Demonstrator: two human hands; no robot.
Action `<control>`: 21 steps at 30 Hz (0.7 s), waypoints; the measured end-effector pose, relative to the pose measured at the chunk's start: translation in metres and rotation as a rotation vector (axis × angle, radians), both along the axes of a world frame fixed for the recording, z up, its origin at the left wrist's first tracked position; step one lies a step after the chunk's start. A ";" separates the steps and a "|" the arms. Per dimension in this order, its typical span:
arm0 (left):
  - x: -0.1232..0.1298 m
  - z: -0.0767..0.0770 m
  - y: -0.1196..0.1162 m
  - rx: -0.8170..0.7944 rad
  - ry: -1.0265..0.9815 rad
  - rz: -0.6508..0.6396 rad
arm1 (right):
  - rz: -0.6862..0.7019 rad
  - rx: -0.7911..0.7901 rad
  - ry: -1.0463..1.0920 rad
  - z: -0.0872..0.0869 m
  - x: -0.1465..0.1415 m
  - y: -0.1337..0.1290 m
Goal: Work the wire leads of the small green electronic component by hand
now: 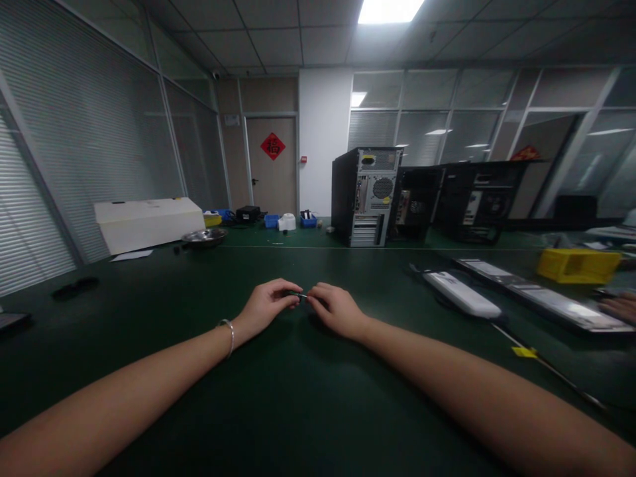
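Note:
Above the dark green table (308,411), my left hand (268,305) and my right hand (340,310) come together near the middle of the view. Between their fingertips runs a small thin object (303,295), light in the middle and dark towards the left end. Its kind is too small to make out. The thumb and fingers of my left hand pinch its left end. My right fingers close on its right end, mostly hiding it. A silver bracelet (230,338) circles my left wrist.
Computer towers (368,199) stand at the back right. To the right lie a white power strip (462,293), a long metal-and-black panel (546,295) and a yellow basket (579,266). Another person's hand (619,307) shows at the right edge. A metal bowl (203,237) and white box (149,225) sit back left.

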State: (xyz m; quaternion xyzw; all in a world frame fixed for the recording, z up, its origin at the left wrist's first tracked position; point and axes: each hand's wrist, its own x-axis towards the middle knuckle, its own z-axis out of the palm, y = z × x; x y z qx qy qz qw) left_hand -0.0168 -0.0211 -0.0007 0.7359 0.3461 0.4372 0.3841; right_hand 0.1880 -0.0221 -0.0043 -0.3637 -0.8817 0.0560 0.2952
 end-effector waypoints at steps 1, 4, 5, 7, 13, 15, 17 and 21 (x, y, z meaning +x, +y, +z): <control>0.000 0.001 -0.001 0.027 0.015 0.008 | 0.001 0.001 -0.001 0.001 0.000 0.000; -0.001 0.002 -0.002 0.034 0.017 0.013 | 0.015 -0.006 -0.003 0.002 0.000 -0.001; -0.001 0.002 -0.002 0.010 0.000 0.009 | 0.021 -0.006 0.001 0.002 0.001 -0.001; 0.000 0.001 -0.001 -0.066 -0.042 0.007 | 0.032 -0.002 0.019 0.001 0.001 0.000; 0.003 -0.001 0.004 -0.221 -0.162 0.021 | 0.065 0.007 0.075 -0.003 0.001 0.004; 0.003 -0.003 0.005 -0.243 -0.189 0.018 | 0.075 0.001 0.080 -0.002 0.000 0.003; 0.002 -0.004 0.005 -0.257 -0.208 0.009 | 0.078 -0.004 0.081 -0.001 0.000 0.002; 0.003 -0.004 0.005 -0.259 -0.224 0.003 | 0.062 -0.016 0.080 0.001 -0.001 0.002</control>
